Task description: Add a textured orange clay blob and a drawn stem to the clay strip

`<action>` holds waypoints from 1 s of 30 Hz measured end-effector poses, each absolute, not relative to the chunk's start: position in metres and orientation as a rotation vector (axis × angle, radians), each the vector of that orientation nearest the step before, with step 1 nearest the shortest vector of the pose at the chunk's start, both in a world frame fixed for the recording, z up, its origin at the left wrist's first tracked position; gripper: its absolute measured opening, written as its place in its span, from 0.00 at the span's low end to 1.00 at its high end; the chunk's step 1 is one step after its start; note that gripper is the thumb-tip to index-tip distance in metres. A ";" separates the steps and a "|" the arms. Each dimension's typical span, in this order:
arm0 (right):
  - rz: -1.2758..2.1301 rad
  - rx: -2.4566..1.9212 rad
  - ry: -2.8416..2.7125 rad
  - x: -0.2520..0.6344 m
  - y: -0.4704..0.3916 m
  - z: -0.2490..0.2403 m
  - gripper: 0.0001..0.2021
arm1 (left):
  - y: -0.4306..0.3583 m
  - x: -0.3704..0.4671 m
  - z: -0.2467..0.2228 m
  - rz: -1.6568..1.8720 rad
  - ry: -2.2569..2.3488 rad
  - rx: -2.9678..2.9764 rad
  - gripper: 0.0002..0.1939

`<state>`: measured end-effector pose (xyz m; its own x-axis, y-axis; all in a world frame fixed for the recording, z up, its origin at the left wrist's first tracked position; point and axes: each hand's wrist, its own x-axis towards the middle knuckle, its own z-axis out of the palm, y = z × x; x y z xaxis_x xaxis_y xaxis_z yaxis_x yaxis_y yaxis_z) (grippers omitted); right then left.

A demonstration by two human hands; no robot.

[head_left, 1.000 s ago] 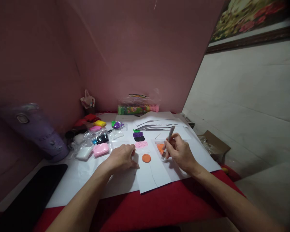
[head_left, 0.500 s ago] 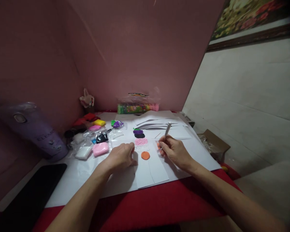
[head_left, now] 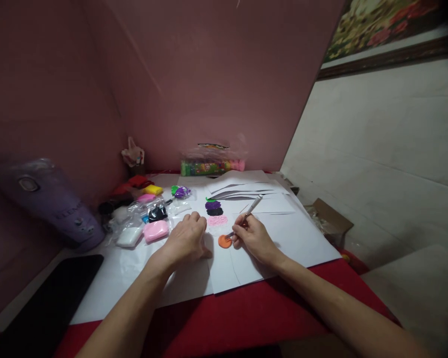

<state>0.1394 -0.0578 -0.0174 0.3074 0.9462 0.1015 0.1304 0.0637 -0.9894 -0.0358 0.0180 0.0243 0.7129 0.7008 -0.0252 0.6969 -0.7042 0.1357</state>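
In the head view, the right hand has its grip clamped on a pen-shaped tool, slanting so that its lower end meets the orange disc. The disc lies flat on a paper sheet on the tabletop, just nearer the person than the pink patch. The left hand rests by the sheet's left edge, its thumb and bent fingers apart, with nothing seen between them. To texture the disc well, I would press lightly with short, even dabs, work from one rim across, and lift the tip straight so the soft material does not drag; the left thumb should pin the sheet. Compared with half a second ago, when the tool stood right of the disc, the right hand has come leftward and the tip now touches it; the left hand is nearly unmoved.
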 end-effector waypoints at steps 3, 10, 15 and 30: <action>0.874 -1.344 -1.051 0.140 -0.060 -0.024 0.09 | 0.020 -0.036 0.022 0.037 1.122 2.784 0.25; 0.840 -1.386 -1.082 0.143 -0.061 -0.025 0.08 | 0.020 -0.036 0.023 -0.048 1.133 2.758 0.22; 0.847 -1.392 -1.141 0.143 -0.063 -0.027 0.07 | 0.019 -0.036 0.023 -0.039 1.113 2.770 0.21; 0.803 -1.622 -1.232 0.149 -0.065 -0.020 0.03 | 0.020 -0.035 0.024 -0.045 1.115 2.771 0.22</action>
